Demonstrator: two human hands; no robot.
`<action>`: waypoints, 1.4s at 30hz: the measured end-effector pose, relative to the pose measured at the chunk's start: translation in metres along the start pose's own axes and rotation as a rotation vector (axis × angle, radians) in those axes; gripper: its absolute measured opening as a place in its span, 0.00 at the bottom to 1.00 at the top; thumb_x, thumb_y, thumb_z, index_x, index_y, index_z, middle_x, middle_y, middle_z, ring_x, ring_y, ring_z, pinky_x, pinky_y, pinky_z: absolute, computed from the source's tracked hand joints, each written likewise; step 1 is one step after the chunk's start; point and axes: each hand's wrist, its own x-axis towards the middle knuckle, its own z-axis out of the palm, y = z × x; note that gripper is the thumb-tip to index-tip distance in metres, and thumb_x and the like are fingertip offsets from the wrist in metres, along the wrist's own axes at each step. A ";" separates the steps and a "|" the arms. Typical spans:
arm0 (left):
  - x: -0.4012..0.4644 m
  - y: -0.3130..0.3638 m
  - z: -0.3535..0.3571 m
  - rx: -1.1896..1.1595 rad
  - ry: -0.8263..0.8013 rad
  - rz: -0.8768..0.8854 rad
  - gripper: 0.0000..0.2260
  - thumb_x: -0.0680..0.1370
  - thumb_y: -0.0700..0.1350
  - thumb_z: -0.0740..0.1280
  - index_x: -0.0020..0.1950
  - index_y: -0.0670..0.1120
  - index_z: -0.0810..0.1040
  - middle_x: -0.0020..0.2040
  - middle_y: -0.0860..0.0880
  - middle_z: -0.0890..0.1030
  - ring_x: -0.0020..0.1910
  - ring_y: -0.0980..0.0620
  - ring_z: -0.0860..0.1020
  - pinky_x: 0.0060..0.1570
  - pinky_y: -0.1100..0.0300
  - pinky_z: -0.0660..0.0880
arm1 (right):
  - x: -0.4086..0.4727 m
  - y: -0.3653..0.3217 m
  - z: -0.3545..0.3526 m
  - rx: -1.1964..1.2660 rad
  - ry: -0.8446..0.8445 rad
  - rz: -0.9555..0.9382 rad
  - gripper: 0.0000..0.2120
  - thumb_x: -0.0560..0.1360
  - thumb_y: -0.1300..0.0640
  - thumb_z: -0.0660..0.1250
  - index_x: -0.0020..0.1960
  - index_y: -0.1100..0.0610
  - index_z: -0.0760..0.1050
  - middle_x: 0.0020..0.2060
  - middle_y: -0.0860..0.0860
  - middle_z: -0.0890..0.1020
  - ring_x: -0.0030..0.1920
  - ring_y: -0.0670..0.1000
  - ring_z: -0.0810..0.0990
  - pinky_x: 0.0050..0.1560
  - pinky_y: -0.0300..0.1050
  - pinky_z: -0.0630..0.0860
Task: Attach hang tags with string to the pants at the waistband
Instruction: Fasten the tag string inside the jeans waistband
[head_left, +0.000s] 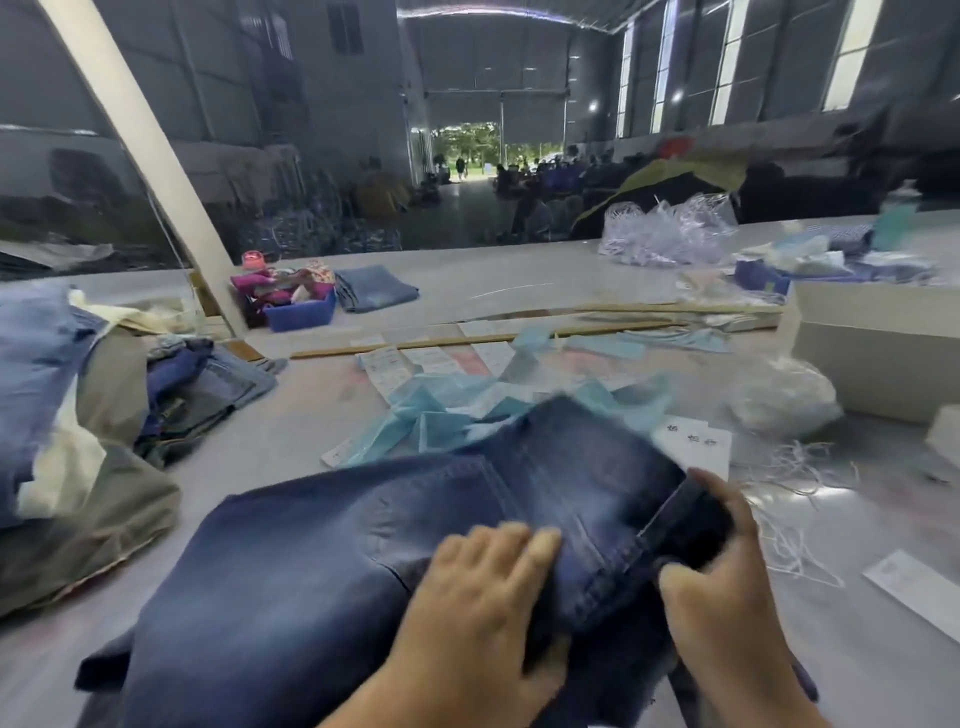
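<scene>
The dark waistband edge (691, 525) of the dark blue denim pants (311, 561) is clamped in the curled grip of the right hand (722, 587). The cloth just left is pressed by the flat, straight-fingered left hand (483, 597). The pants are spread on the near grey worktop (291, 415); white strings (800, 519) lie right.

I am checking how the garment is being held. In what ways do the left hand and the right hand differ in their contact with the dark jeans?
The left hand lies on top of the dark jeans with fingers nearly straight, pressing the cloth down; the right hand curls round the waistband end, thumb on top and fingers wrapped over the edge. The left hand sits nearer the middle of the garment, the right hand at its right end. Both touch the same jeans, and neither holds a tag.
</scene>
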 end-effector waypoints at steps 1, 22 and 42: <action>0.001 0.002 0.008 0.043 -0.143 -0.008 0.33 0.63 0.61 0.64 0.65 0.48 0.77 0.56 0.51 0.79 0.49 0.48 0.79 0.50 0.55 0.76 | -0.002 0.002 -0.003 -0.019 0.015 0.001 0.36 0.65 0.79 0.64 0.57 0.40 0.72 0.53 0.47 0.80 0.57 0.48 0.80 0.53 0.39 0.74; 0.140 0.008 0.032 -0.432 -0.576 -0.572 0.31 0.75 0.72 0.55 0.39 0.45 0.78 0.31 0.48 0.81 0.29 0.50 0.79 0.38 0.56 0.77 | 0.044 -0.042 -0.029 -0.767 -0.447 -0.025 0.18 0.73 0.46 0.68 0.29 0.55 0.72 0.28 0.49 0.74 0.36 0.51 0.73 0.40 0.48 0.69; 0.063 -0.015 0.044 -1.953 0.060 -0.876 0.33 0.50 0.36 0.63 0.54 0.24 0.70 0.48 0.29 0.72 0.42 0.34 0.73 0.45 0.46 0.73 | 0.026 -0.019 -0.014 -0.712 -0.422 -0.170 0.20 0.69 0.48 0.74 0.57 0.39 0.71 0.53 0.32 0.68 0.52 0.36 0.70 0.50 0.27 0.63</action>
